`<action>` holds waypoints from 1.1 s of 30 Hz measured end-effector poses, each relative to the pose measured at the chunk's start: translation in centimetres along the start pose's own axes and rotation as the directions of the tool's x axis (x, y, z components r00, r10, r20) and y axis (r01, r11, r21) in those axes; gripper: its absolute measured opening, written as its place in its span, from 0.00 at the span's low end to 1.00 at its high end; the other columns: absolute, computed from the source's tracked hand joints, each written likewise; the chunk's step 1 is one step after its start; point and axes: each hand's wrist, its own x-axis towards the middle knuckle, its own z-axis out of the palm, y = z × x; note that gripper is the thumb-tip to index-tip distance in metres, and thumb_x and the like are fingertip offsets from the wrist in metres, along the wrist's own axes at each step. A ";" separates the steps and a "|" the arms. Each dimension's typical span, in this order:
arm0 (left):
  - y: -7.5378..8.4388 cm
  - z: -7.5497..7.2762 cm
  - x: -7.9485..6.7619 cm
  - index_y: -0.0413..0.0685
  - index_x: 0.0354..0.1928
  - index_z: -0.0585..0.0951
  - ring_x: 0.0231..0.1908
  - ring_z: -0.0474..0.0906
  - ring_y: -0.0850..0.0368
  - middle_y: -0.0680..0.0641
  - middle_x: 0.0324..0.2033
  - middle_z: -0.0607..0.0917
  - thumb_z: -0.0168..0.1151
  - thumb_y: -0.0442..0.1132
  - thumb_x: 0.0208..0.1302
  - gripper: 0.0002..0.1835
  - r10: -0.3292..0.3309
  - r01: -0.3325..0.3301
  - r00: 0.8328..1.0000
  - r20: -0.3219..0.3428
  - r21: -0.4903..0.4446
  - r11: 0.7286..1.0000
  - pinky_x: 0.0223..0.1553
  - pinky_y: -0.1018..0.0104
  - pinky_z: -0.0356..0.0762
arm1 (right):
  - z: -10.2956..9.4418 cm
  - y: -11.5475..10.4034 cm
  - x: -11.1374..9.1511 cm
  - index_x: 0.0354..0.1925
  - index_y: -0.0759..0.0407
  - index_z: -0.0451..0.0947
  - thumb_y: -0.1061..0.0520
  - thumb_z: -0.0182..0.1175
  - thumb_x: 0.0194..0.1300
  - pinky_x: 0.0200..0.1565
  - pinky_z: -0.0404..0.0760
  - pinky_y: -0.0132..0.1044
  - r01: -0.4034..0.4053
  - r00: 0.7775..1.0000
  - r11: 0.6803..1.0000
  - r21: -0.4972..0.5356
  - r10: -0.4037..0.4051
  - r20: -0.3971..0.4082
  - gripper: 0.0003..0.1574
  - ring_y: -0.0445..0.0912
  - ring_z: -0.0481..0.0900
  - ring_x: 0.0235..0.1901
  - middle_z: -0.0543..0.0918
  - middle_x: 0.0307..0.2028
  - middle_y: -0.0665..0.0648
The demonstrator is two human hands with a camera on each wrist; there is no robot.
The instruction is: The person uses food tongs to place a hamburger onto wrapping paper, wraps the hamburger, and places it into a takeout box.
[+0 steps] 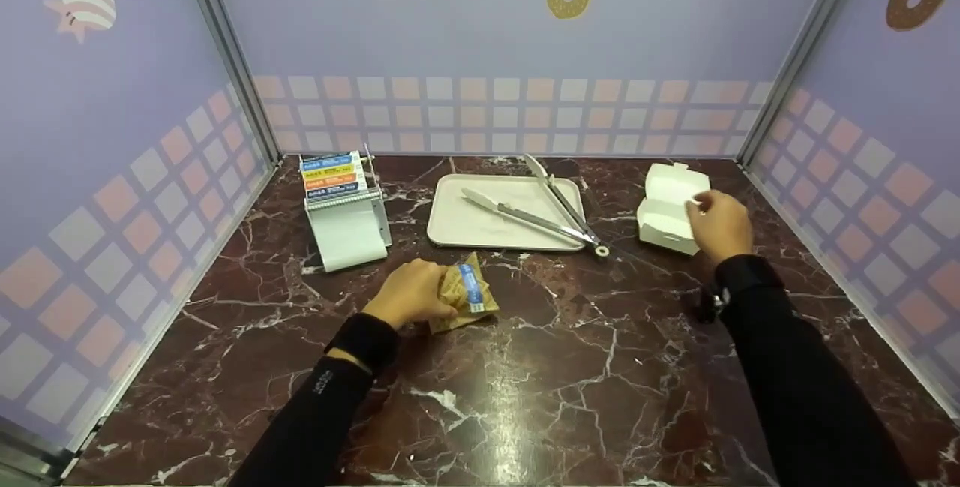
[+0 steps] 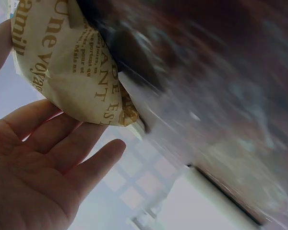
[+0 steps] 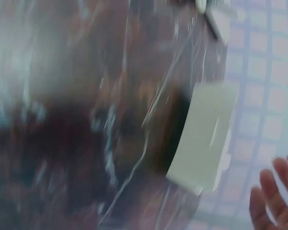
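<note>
My left hand [image 1: 409,293] grips a package wrapped in printed brown paper [image 1: 450,293] with a blue-and-white label, low over the marble-patterned table. Close up in the left wrist view, the printed paper wrapper [image 2: 62,62] sits between thumb and fingers; what it contains is hidden. At the right, my right hand [image 1: 721,226] is by the raised lid of a white cardboard box [image 1: 664,226], which stands open. The right wrist view has the fingers of the right hand [image 3: 276,199] loosely extended, apart from the box [image 3: 201,139], with nothing held.
Metal tongs [image 1: 536,223] lie spread on a cream tray [image 1: 450,235] at the back middle, their hinge end past its front right corner. Back left stands a rack [image 1: 337,183] of colourful label strips, with a white sheet hanging down its front. Patterned walls enclose three sides.
</note>
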 end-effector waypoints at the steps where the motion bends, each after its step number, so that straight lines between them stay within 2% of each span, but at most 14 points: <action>1: -0.3 -0.1 -0.2 0.47 0.31 0.80 0.30 0.79 0.49 0.50 0.26 0.81 0.86 0.49 0.48 0.22 -0.010 0.010 1.000 -0.002 -0.001 1.000 0.37 0.49 0.82 | -0.4 0.7 -0.1 0.58 0.73 0.81 0.52 0.57 0.79 0.56 0.78 0.65 -0.040 0.999 0.999 -0.014 0.040 0.002 0.26 0.71 0.82 0.53 0.85 0.53 0.75; 4: -0.9 -0.5 -0.5 0.46 0.32 0.82 0.29 0.78 0.50 0.50 0.26 0.81 0.87 0.49 0.47 0.22 -0.038 0.038 0.999 -0.016 -0.006 0.999 0.36 0.49 0.82 | -1.4 2.6 -0.3 0.57 0.74 0.80 0.48 0.53 0.78 0.57 0.77 0.67 -0.140 0.989 0.988 -0.059 0.142 0.037 0.29 0.73 0.80 0.55 0.83 0.55 0.77; 7: -1.2 -0.7 -0.8 0.44 0.37 0.85 0.30 0.79 0.49 0.50 0.27 0.82 0.87 0.50 0.48 0.23 -0.054 0.054 0.998 -0.014 -0.009 0.999 0.38 0.48 0.83 | -1.9 4.2 -0.7 0.56 0.75 0.79 0.45 0.48 0.79 0.57 0.77 0.69 -0.205 0.973 0.974 -0.100 0.214 0.085 0.34 0.75 0.79 0.57 0.81 0.57 0.79; 10: -1.2 -0.7 -0.9 0.44 0.39 0.85 0.32 0.80 0.48 0.50 0.28 0.82 0.86 0.52 0.48 0.25 -0.061 0.061 0.998 -0.003 0.000 0.998 0.39 0.46 0.83 | -1.7 5.3 -1.0 0.55 0.77 0.80 0.42 0.45 0.81 0.57 0.77 0.69 -0.232 0.961 0.965 -0.126 0.247 0.123 0.38 0.76 0.78 0.57 0.80 0.58 0.81; 13: -1.1 -0.7 -0.9 0.46 0.36 0.84 0.31 0.80 0.48 0.50 0.27 0.82 0.86 0.53 0.48 0.24 -0.071 0.071 0.997 0.003 0.018 0.997 0.39 0.46 0.84 | -1.1 5.8 -1.3 0.50 0.77 0.83 0.41 0.44 0.82 0.54 0.79 0.69 -0.226 0.957 0.964 -0.140 0.246 0.152 0.40 0.77 0.81 0.53 0.83 0.53 0.81; 15: -1.1 -0.7 -0.9 0.46 0.35 0.83 0.31 0.80 0.48 0.50 0.27 0.81 0.86 0.53 0.48 0.24 -0.073 0.073 0.997 0.004 0.026 0.997 0.38 0.46 0.83 | -0.8 5.9 -1.4 0.42 0.76 0.85 0.41 0.45 0.82 0.47 0.82 0.64 -0.218 0.952 0.963 -0.160 0.246 0.184 0.40 0.73 0.85 0.45 0.87 0.44 0.77; 17: -1.1 -0.7 -0.9 0.46 0.36 0.84 0.31 0.79 0.49 0.50 0.27 0.81 0.85 0.53 0.49 0.24 -0.071 0.071 0.997 0.006 0.028 0.997 0.38 0.47 0.83 | -0.6 5.9 -1.6 0.37 0.74 0.87 0.43 0.47 0.80 0.38 0.84 0.55 -0.226 0.941 0.961 -0.160 0.258 0.219 0.38 0.65 0.89 0.34 0.90 0.32 0.71; 19: -1.2 -0.8 -1.0 0.45 0.38 0.85 0.31 0.79 0.49 0.51 0.27 0.81 0.85 0.53 0.49 0.24 -0.068 0.068 0.998 0.007 0.025 0.997 0.38 0.47 0.83 | -0.6 5.8 -1.7 0.38 0.75 0.87 0.47 0.49 0.78 0.30 0.84 0.45 -0.255 0.921 0.959 -0.125 0.281 0.271 0.34 0.54 0.89 0.25 0.89 0.24 0.62; 21: -1.3 -0.8 -1.0 0.45 0.39 0.85 0.31 0.79 0.49 0.50 0.27 0.81 0.85 0.53 0.48 0.25 -0.069 0.069 0.998 0.006 0.023 0.997 0.38 0.47 0.83 | -0.8 5.6 -1.7 0.45 0.79 0.85 0.50 0.50 0.75 0.26 0.84 0.38 -0.298 0.900 0.952 -0.065 0.303 0.313 0.31 0.46 0.88 0.22 0.90 0.24 0.58; 24: -1.4 -1.0 -1.0 0.45 0.38 0.84 0.31 0.79 0.49 0.50 0.27 0.81 0.85 0.53 0.48 0.25 -0.072 0.072 0.997 0.002 0.025 0.997 0.39 0.47 0.83 | -1.2 5.2 -1.5 0.55 0.85 0.78 0.54 0.53 0.70 0.26 0.86 0.35 -0.352 0.872 0.936 0.012 0.323 0.367 0.33 0.42 0.88 0.22 0.90 0.25 0.56; 27: -1.6 -1.0 -1.1 0.45 0.38 0.84 0.31 0.79 0.48 0.50 0.27 0.81 0.85 0.53 0.49 0.24 -0.070 0.070 0.998 -0.004 0.024 0.997 0.38 0.47 0.83 | -1.5 4.9 -1.3 0.53 0.86 0.77 0.56 0.55 0.68 0.27 0.87 0.35 -0.389 0.849 0.920 0.042 0.340 0.405 0.30 0.40 0.87 0.21 0.88 0.21 0.54; 29: -1.6 -1.0 -1.1 0.45 0.39 0.84 0.32 0.80 0.48 0.50 0.28 0.81 0.85 0.53 0.49 0.25 -0.068 0.068 0.998 -0.008 0.026 0.997 0.39 0.46 0.83 | -1.5 5.0 -1.3 0.48 0.83 0.78 0.58 0.55 0.67 0.28 0.88 0.36 -0.412 0.835 0.910 0.053 0.353 0.423 0.25 0.41 0.87 0.20 0.87 0.21 0.56; 31: -1.7 -0.8 -1.2 0.44 0.40 0.85 0.33 0.81 0.47 0.50 0.28 0.81 0.85 0.53 0.49 0.25 -0.070 0.070 0.998 -0.009 0.029 0.997 0.39 0.46 0.83 | -1.4 5.2 -1.4 0.44 0.79 0.78 0.60 0.56 0.67 0.31 0.90 0.40 -0.427 0.832 0.902 0.060 0.366 0.418 0.19 0.46 0.89 0.23 0.88 0.27 0.64; 33: -1.8 -0.6 -1.3 0.44 0.41 0.85 0.33 0.81 0.47 0.50 0.28 0.81 0.85 0.53 0.49 0.26 -0.071 0.072 0.997 -0.010 0.033 0.997 0.39 0.45 0.83 | -1.1 5.4 -1.6 0.39 0.78 0.78 0.59 0.55 0.67 0.38 0.92 0.47 -0.390 0.845 0.921 -0.005 0.360 0.395 0.18 0.56 0.91 0.31 0.86 0.36 0.77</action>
